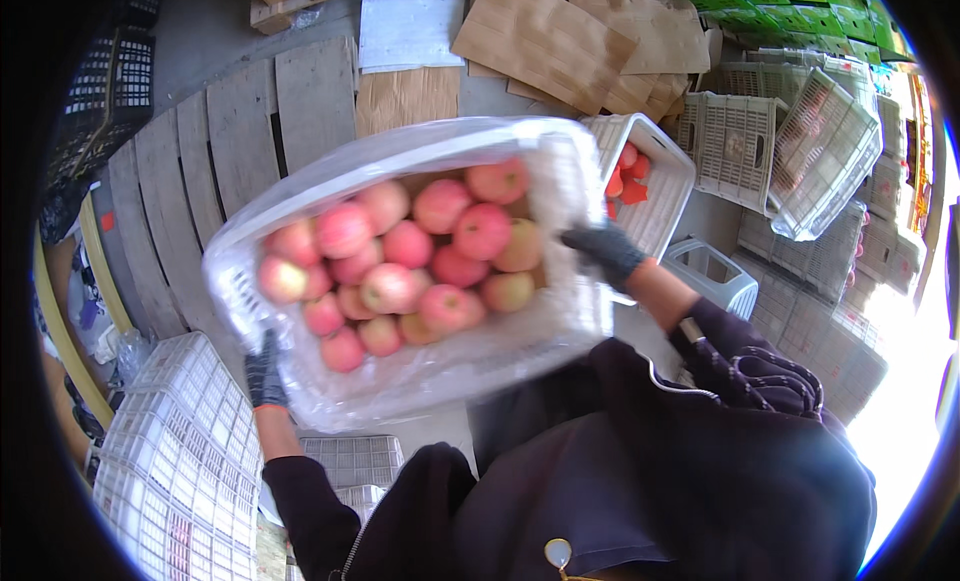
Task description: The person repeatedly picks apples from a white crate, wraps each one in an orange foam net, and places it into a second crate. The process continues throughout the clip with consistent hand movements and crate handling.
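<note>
A white plastic crate [559,168], lined with clear plastic film [450,371], is held up in front of my body and tilted, blurred by motion. Many red and yellowish apples [405,243] lie in it in a loose heap. My left hand [266,367], in a dark glove, grips the crate's left end near its lower corner. My right hand [607,255], gloved too, holds the opposite end at the handle area; its fingertips are partly hidden by the rim.
Wooden pallet boards [240,123] lie beyond the crate, with flattened cardboard [544,45] beside them. A white crate with red items [660,183] and a plastic stool [712,273] stand at the right. Stacked crates [180,446] rise at the lower left, others [810,281] at the right.
</note>
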Demonstrator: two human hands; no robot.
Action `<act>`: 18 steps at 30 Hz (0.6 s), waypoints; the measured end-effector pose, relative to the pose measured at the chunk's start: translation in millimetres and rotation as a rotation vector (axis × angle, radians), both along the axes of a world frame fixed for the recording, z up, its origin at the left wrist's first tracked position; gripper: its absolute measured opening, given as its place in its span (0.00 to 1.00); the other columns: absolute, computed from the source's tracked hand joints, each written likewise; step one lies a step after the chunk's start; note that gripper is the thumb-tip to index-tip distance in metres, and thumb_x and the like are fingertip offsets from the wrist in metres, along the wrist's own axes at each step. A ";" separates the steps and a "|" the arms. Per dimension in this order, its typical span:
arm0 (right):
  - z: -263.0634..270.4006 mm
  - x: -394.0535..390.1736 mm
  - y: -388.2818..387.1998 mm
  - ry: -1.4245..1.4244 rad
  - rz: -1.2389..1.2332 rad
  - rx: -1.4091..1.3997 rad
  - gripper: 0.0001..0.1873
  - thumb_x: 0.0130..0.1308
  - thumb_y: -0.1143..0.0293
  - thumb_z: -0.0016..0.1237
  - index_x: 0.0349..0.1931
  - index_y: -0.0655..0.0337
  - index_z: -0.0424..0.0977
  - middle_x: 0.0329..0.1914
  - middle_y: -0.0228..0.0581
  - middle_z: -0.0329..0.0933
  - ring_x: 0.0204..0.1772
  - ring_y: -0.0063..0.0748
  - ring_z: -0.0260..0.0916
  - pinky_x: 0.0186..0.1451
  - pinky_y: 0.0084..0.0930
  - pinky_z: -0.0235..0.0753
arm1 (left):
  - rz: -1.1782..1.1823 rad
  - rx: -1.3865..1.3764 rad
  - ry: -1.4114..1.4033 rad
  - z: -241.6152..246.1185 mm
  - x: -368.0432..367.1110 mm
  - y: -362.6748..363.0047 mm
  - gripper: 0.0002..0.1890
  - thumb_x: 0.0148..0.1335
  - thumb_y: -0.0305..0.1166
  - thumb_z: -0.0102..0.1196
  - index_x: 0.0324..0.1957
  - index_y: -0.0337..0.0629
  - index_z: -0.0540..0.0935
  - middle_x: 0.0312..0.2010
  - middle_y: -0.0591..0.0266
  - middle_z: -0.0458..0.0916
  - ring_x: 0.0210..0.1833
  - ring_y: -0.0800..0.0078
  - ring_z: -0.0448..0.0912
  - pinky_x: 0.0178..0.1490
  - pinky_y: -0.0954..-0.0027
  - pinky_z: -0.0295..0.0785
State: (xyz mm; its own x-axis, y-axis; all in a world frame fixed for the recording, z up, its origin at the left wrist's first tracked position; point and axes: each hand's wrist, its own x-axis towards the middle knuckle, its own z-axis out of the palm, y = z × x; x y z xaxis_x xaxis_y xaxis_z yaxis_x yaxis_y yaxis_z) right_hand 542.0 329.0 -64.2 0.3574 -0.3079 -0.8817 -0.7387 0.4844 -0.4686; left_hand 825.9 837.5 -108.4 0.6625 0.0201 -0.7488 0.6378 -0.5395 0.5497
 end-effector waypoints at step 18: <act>25.1 -435.6 -143.4 0.672 -0.808 -0.349 0.11 0.57 0.64 0.57 0.34 0.62 0.76 0.20 0.40 0.70 0.18 0.38 0.67 0.22 0.37 0.69 | -0.905 -0.096 0.103 -12.9 -211.5 -453.4 0.32 0.59 0.58 0.54 0.47 0.35 0.81 0.35 0.43 0.83 0.42 0.53 0.83 0.46 0.58 0.75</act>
